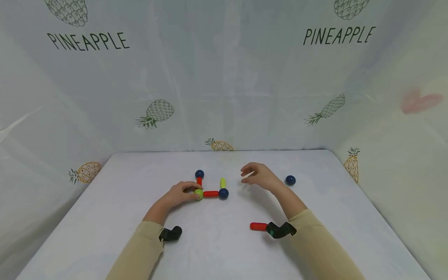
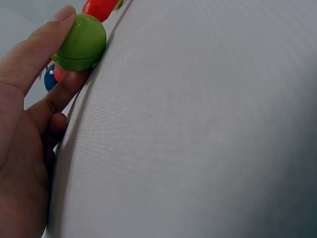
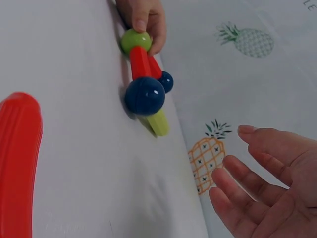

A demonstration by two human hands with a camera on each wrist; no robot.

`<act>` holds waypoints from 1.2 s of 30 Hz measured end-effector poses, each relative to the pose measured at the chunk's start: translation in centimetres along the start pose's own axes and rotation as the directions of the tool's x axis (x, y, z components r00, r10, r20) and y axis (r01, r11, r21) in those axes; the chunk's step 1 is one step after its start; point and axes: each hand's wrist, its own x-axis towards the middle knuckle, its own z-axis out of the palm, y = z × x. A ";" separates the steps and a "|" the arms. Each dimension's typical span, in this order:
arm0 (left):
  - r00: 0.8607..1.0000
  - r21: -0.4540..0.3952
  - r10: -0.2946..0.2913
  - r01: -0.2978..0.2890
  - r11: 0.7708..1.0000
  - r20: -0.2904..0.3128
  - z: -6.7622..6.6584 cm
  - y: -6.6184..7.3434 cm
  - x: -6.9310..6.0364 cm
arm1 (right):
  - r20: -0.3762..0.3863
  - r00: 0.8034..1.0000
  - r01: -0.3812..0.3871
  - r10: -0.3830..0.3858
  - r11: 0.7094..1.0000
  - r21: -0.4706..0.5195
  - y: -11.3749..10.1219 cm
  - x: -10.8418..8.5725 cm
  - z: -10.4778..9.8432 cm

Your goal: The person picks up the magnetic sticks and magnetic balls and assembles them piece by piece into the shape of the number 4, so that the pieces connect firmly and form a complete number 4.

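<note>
Sleeves [image 1: 322, 245], L fingers [image 2: 63, 93] pinching ball [image 2: 81, 42], R fingers [image 3: 252, 179] raised

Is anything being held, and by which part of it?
The left fingers pinch the green ball by its opposite sides; the right fingers hold nothing.

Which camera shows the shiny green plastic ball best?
The left wrist view: the shiny green plastic ball is largest and clearest there, though the left hand covers one edge. The head view shows it small, partly covered by that hand. The right wrist view shows it larger, partly behind a straight red plastic rod.
</note>
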 end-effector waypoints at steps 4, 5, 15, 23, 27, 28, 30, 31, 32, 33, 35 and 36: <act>1.000 -0.005 -0.008 0.008 1.000 -0.003 0.1 0.1 -0.1 | -0.015 1.000 0.014 -0.014 1.000 -0.007 0.5 -0.7 -0.9; 1.000 -0.008 -0.010 0.010 1.000 -0.003 0.1 0.2 -0.1 | -0.019 1.000 0.016 -0.016 1.000 -0.009 0.6 -0.9 -1.1; 1.000 -0.003 -0.018 0.018 1.000 0.000 0.0 0.0 0.1 | -0.069 0.997 0.012 -0.016 0.998 -0.064 1.2 -2.9 -3.8; 1.000 -0.006 -0.003 0.003 1.000 0.008 0.0 -0.2 0.0 | -0.116 0.993 -0.013 0.002 0.995 -0.095 2.4 -3.8 -5.6; 1.000 -0.006 -0.010 0.010 1.000 0.003 0.1 -0.3 0.0 | -0.155 0.988 -0.025 0.009 0.994 -0.102 2.8 -4.4 -6.5; 1.000 -0.006 -0.008 0.008 1.000 0.003 0.1 -0.3 0.0 | -0.168 0.986 -0.031 0.013 0.994 -0.102 3.0 -4.5 -6.7; 1.000 -0.001 0.004 -0.004 1.000 0.004 0.1 -0.3 0.0 | -0.183 0.983 -0.029 0.008 0.994 -0.109 3.3 -4.8 -7.2; 1.000 -0.002 0.006 -0.006 1.000 0.005 0.1 -0.3 0.0 | -0.188 0.982 -0.027 0.005 0.993 -0.116 3.5 -4.9 -7.5; 1.000 -0.002 0.008 -0.008 1.000 0.004 0.1 -0.3 0.1 | -0.195 0.981 -0.031 0.006 0.992 -0.122 3.7 -5.0 -7.7; 1.000 -0.001 0.011 -0.011 1.000 0.003 0.1 -0.3 0.1 | -0.201 0.980 -0.031 0.005 0.991 -0.129 3.9 -5.1 -7.9; 1.000 0.003 0.017 -0.017 1.000 0.000 0.2 -0.3 0.1 | -0.209 0.978 -0.036 0.008 0.991 -0.132 4.3 -5.3 -8.3; 1.000 0.008 0.019 -0.019 1.000 -0.002 0.2 -0.3 0.1 | -0.213 0.977 -0.037 0.007 0.990 -0.139 4.4 -5.4 -8.4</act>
